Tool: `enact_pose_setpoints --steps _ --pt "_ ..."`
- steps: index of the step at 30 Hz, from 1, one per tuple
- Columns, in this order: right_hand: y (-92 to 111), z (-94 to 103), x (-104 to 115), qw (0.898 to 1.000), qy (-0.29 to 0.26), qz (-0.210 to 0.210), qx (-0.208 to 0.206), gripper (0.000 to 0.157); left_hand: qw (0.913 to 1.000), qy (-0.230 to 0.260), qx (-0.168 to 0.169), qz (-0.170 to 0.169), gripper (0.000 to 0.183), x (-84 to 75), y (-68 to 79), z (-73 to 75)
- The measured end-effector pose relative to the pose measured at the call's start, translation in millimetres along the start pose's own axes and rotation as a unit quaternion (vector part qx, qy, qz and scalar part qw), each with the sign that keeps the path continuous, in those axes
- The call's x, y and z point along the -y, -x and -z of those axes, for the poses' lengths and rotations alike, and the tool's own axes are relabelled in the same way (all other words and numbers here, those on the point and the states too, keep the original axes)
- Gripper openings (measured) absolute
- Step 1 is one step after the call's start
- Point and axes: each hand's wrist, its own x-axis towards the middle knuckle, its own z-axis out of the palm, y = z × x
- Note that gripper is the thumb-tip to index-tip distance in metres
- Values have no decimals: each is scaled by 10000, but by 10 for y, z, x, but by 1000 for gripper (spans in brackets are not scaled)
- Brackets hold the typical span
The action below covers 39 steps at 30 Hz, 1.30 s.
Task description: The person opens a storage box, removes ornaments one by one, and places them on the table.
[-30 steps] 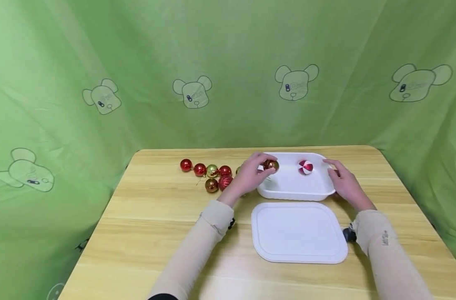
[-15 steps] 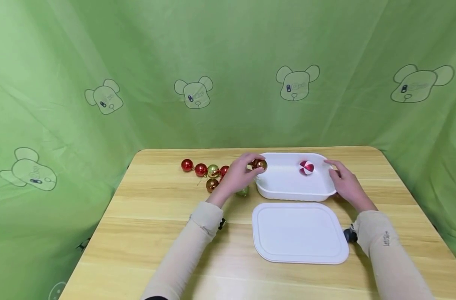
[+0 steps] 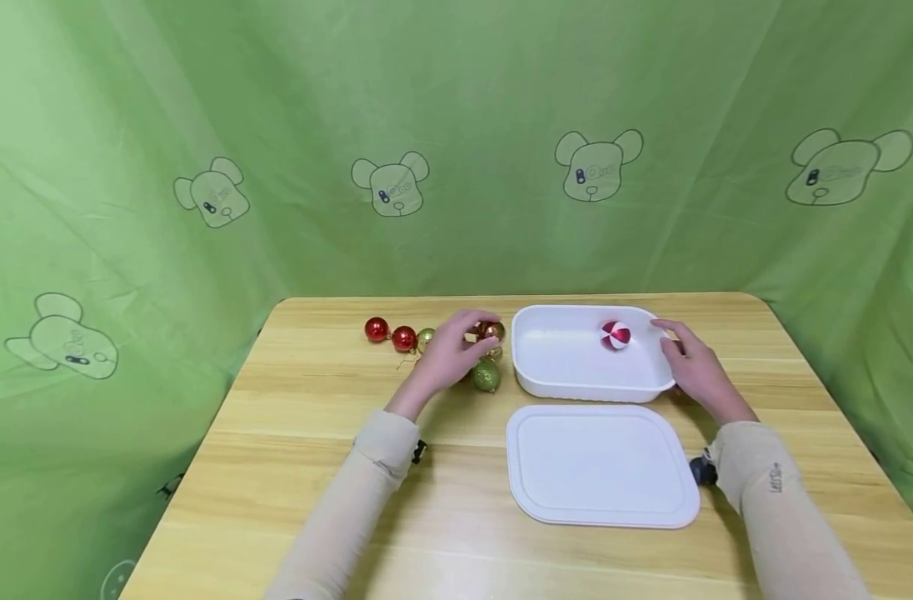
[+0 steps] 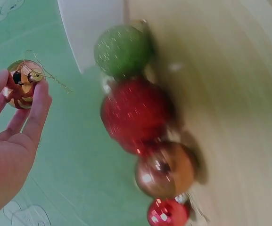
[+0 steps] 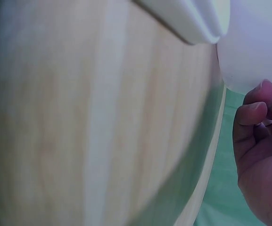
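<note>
My left hand (image 3: 447,354) pinches a shiny copper-gold Christmas ball (image 3: 493,332) between thumb and fingers, left of a white container (image 3: 595,392). In the left wrist view the ball (image 4: 25,84) trails a thin gold string from its cap. A red-and-white Christmas ball (image 3: 616,335) lies inside the container, toward its right end. My right hand (image 3: 695,368) grips the container's right end. Its fingers curl near the white wall in the right wrist view. Below my left hand sits a green glitter ball (image 3: 486,375); the hand partly hides several other balls.
Two red balls (image 3: 404,338) lie left of the left hand. A flat white lid (image 3: 602,467) lies in front of the container. The wooden table (image 3: 291,417) backs onto a green curtain (image 3: 471,233).
My left hand has moved left, out from over the container to above the loose balls, carrying the copper-gold ball. My right hand stays at the container's right end.
</note>
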Motion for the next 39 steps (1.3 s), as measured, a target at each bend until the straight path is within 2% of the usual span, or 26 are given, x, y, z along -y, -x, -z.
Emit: enact_pose_setpoints --steps 6,13,17,22,39 --pt "-3 5 6 9997 -73 -196 149 58 9991 -370 -174 109 39 149 139 173" --pt "-12 4 0 9999 -4 -145 47 57 9986 -354 -321 238 39 284 261 356" --pt "-17 3 0 9998 -34 -156 72 58 9983 -198 -348 428 40 341 327 434" --pt "-7 -6 -12 9999 -88 -101 87 58 9969 -71 -421 665 40 414 407 512" --pt "1 -9 -12 10000 -24 -25 0 58 9941 -247 -503 924 41 700 599 692"
